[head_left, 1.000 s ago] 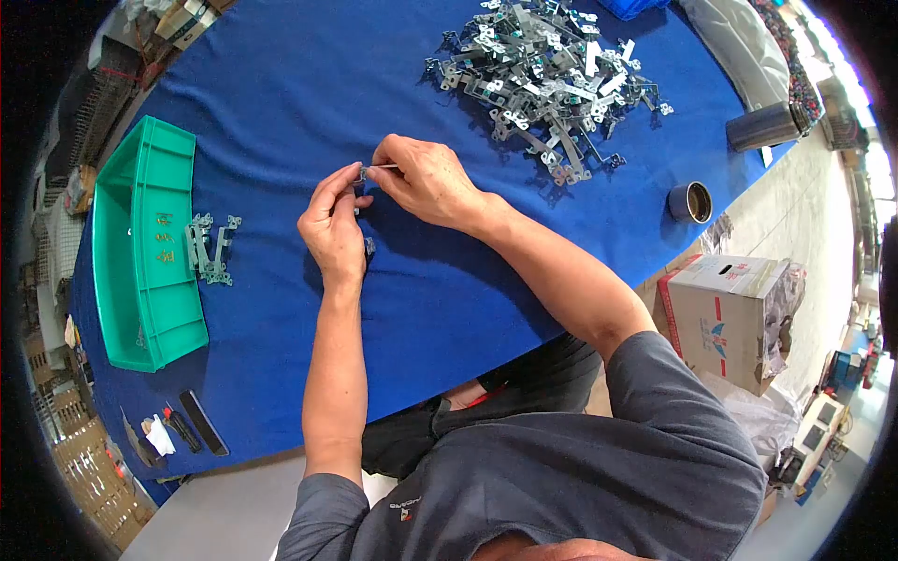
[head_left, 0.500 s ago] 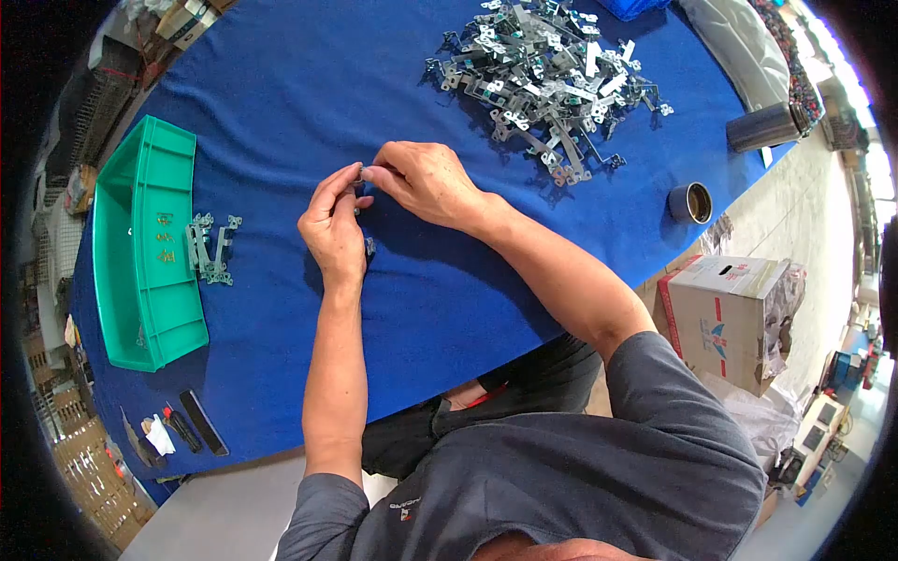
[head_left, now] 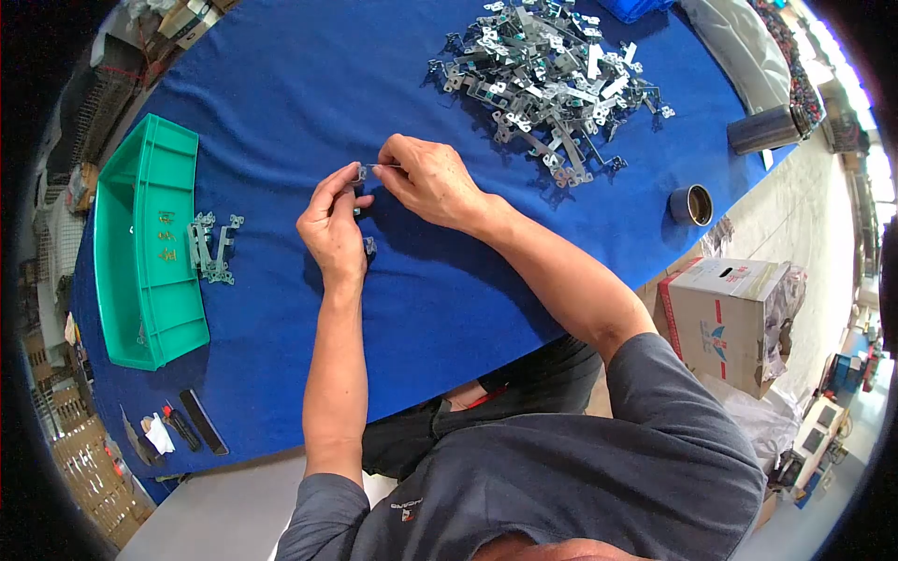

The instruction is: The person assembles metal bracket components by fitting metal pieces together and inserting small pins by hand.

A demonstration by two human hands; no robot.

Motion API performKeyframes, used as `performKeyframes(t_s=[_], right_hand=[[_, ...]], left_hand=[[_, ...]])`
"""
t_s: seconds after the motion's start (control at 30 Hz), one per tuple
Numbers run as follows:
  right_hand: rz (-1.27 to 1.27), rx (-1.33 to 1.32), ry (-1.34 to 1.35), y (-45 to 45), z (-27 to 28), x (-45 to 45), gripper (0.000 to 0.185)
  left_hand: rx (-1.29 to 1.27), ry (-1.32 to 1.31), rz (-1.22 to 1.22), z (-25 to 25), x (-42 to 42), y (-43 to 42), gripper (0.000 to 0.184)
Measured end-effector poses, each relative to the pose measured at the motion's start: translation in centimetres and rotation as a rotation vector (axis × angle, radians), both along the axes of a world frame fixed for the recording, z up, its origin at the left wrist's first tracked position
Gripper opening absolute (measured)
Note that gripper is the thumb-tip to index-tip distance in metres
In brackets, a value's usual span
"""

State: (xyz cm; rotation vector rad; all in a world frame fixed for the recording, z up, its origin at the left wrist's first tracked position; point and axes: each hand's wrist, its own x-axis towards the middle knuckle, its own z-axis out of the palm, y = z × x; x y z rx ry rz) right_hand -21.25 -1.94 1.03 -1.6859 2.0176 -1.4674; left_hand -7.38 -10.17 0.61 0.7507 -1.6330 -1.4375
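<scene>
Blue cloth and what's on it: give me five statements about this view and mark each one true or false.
1. The left hand holds a metal bracket. True.
2. The right hand pinches a thin rod. True.
3. The big bracket pile lies inside the green bin. False; it lies on the blue cloth.
4. The round cup stands between the bin and the left hand. False; it stands right of both hands.
5. The green bin is left of both hands. True.
</scene>
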Motion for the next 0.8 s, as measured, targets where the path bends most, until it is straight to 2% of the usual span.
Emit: performKeyframes(t_s=[0.1, 0.17, 0.27, 0.4, 0.47, 0.5, 0.53, 0.6, 0.63, 0.67, 0.73, 0.8], right_hand=[[-0.017, -0.021, -0.005, 0.1, 0.4, 0.0, 0.013], [0.067, -0.224, 0.015, -0.2, 0.5, -0.1, 0.011], [0.183, -0.134, 0.035, -0.3, -0.2, -0.3, 0.01], [0.112, -0.111, -0.004, 0.0, 0.4, -0.1, 0.01], [0.074, -0.109, -0.059, -0.1, 0.4, -0.1, 0.011], [0.076, -0.11, -0.06, -0.1, 0.5, -0.2, 0.011], [0.037, -0.113, -0.094, -0.1, 0.6, -0.3, 0.011], [-0.001, -0.116, -0.129, -0.1, 0.7, -0.4, 0.012], [-0.029, -0.083, -0.231, -0.1, 0.8, -0.4, 0.014], [-0.057, -0.051, -0.332, -0.2, 0.9, -0.4, 0.016], [-0.073, -0.029, -0.348, -0.1, 0.7, -0.5, 0.016], [0.054, 0.043, -0.353, 0.1, 0.6, -0.3, 0.014]], left_hand=[[0.11, 0.02, 0.012, -0.1, 0.0, -0.1, 0.031], [0.162, 0.136, -0.091, 0.5, -0.2, 0.2, 0.043], [0.168, 0.135, -0.168, -0.1, 0.0, 0.0, 0.053], [0.197, 0.127, -0.197, 1.3, -0.1, 0.2, 0.044], [0.448, 0.22, -0.23, 1.7, 0.2, -0.3, 0.042], [0.494, 0.293, -0.264, 1.4, 0.2, -0.6, 0.052], [0.493, 0.292, -0.262, 1.1, 0.3, -0.8, 0.052], [0.661, 0.573, -0.429, 0.9, 0.5, -0.9, 0.055], [0.685, 0.647, -0.454, 0.9, 0.5, -0.9, 0.056], [0.684, 0.647, -0.455, 1.0, 0.4, -0.8, 0.056], [0.413, 0.408, -0.236, 1.6, 0.0, -0.3, 0.054], [0.388, 0.384, -0.175, 1.3, 0.0, -0.4, 0.049]])
